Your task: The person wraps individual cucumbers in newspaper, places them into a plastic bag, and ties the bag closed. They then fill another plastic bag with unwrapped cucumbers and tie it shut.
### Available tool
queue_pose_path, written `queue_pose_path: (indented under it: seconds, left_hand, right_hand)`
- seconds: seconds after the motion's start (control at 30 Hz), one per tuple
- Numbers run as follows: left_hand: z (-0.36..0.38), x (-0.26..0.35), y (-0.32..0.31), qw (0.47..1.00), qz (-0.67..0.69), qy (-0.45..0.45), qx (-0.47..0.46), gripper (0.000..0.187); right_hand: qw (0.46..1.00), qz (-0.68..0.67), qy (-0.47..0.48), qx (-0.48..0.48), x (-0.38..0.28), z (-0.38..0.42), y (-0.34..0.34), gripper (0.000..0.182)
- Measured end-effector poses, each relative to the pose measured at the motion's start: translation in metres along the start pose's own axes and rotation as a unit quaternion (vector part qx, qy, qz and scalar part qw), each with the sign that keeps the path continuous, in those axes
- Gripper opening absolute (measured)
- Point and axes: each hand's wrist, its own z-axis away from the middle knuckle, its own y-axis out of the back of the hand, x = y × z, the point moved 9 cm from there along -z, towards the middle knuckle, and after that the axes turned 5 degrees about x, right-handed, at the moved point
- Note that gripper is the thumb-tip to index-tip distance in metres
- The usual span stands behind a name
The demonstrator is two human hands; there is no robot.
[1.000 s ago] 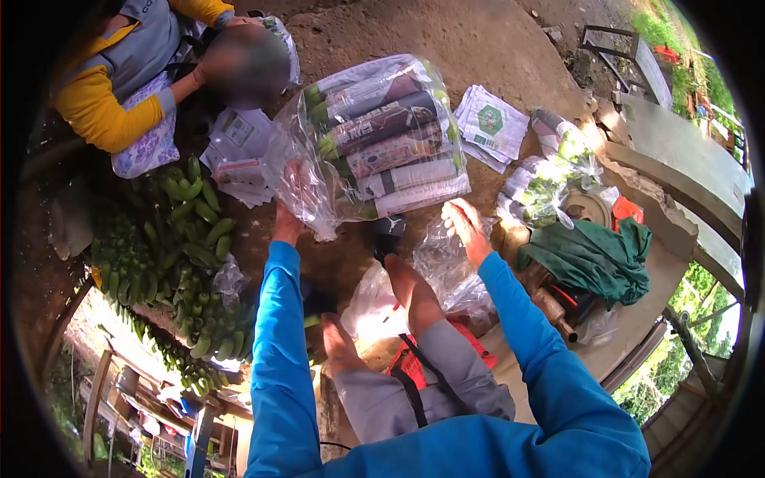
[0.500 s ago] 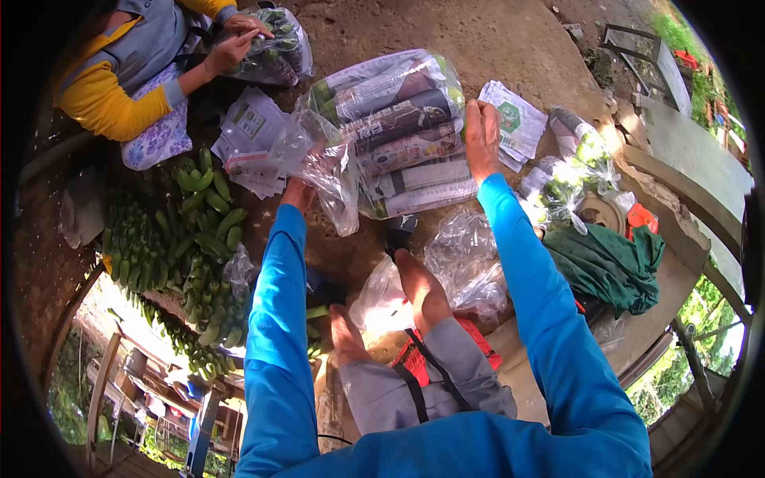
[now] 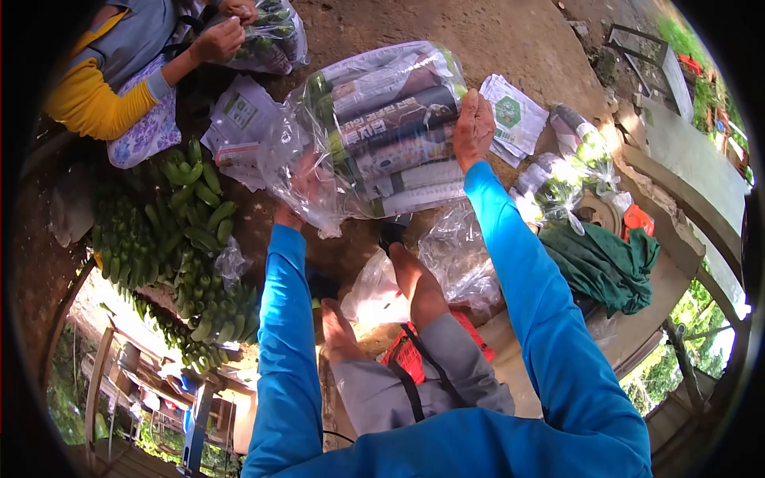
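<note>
A large clear plastic bag (image 3: 398,131) holds several newspaper-wrapped bundles with green ends showing at their left. My right hand (image 3: 474,131) presses on the bag's right end, its fingers curled against the plastic. At the bag's loose, crumpled mouth is my left hand (image 3: 303,187), partly covered by the clear film, so its fingers are hard to make out. Printed paper sheets (image 3: 514,119) lie just beyond my right hand. More sheets (image 3: 239,115) are on the ground to the left of the bag's mouth.
Green bananas (image 3: 171,247) are heaped at the left. A person in yellow sleeves (image 3: 103,99) handles another filled bag (image 3: 275,40) at the upper left. Smaller wrapped bundles (image 3: 550,183) and a green cloth (image 3: 602,263) lie at the right. Crumpled plastic (image 3: 458,255) sits near my legs.
My right hand has turned and its fingers are more bent at the bag's end. My left hand has shifted slightly left and down with the bag's mouth. The other person's hands have moved up-left.
</note>
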Motion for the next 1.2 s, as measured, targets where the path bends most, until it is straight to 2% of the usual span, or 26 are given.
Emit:
queue_pose_path:
  seconds: [0.03,0.17,0.27,0.43,0.47,0.53,0.63,0.73,0.83,0.9,1.07,1.13,1.2]
  left_hand:
    - [-0.004,0.004,0.001,1.000,-0.025,-0.010,-0.001,0.043]
    - [-0.024,0.025,0.000,0.991,-0.125,-0.053,-0.006,0.043]
    - [-0.029,0.033,-0.003,0.981,-0.182,-0.069,-0.014,0.044]
    - [-0.025,0.032,-0.013,0.967,-0.244,-0.063,-0.041,0.045]
    - [-0.023,0.034,-0.017,0.962,-0.262,-0.060,-0.052,0.045]
    - [-0.022,0.036,-0.027,0.948,-0.302,-0.052,-0.081,0.045]
    - [-0.023,0.044,-0.051,0.914,-0.375,-0.036,-0.152,0.046]
    - [-0.026,0.053,-0.079,0.877,-0.422,-0.020,-0.229,0.046]
    - [-0.035,0.046,-0.084,0.860,-0.437,-0.008,-0.264,0.046]
    - [-0.041,0.028,-0.067,0.930,-0.278,0.041,-0.239,0.050]
    - [-0.042,0.008,-0.047,0.950,-0.234,0.047,-0.202,0.048]
    - [-0.027,0.015,-0.057,0.974,-0.047,0.136,-0.173,0.047]
    - [-0.016,0.015,-0.052,0.976,-0.002,0.157,-0.152,0.047]
  right_hand:
    - [0.999,-0.024,0.003,0.024,-0.002,0.001,0.004,0.052]
    - [0.998,-0.052,-0.005,0.023,-0.001,0.001,0.003,0.051]
    - [1.000,-0.006,-0.006,0.004,-0.003,0.001,0.005,0.047]
    - [0.995,0.027,0.094,0.030,-0.015,0.003,0.010,0.051]
    - [0.995,0.029,0.094,0.030,-0.017,0.003,0.012,0.051]
    - [0.999,0.030,0.036,0.000,-0.010,0.007,0.008,0.050]
    - [1.000,-0.006,-0.006,0.017,-0.015,0.012,0.007,0.051]
    - [0.999,-0.015,-0.003,0.034,-0.014,0.012,0.006,0.049]
    - [1.000,0.006,0.006,0.023,-0.008,0.007,0.002,0.045]
    - [0.999,0.015,0.027,0.014,-0.008,0.007,0.001,0.045]
    - [0.998,0.036,0.054,-0.001,-0.008,0.006,0.001,0.043]
    - [0.999,0.017,0.049,0.000,-0.008,0.005,0.001,0.044]
    - [0.999,0.018,0.042,0.002,-0.002,0.004,0.000,0.044]
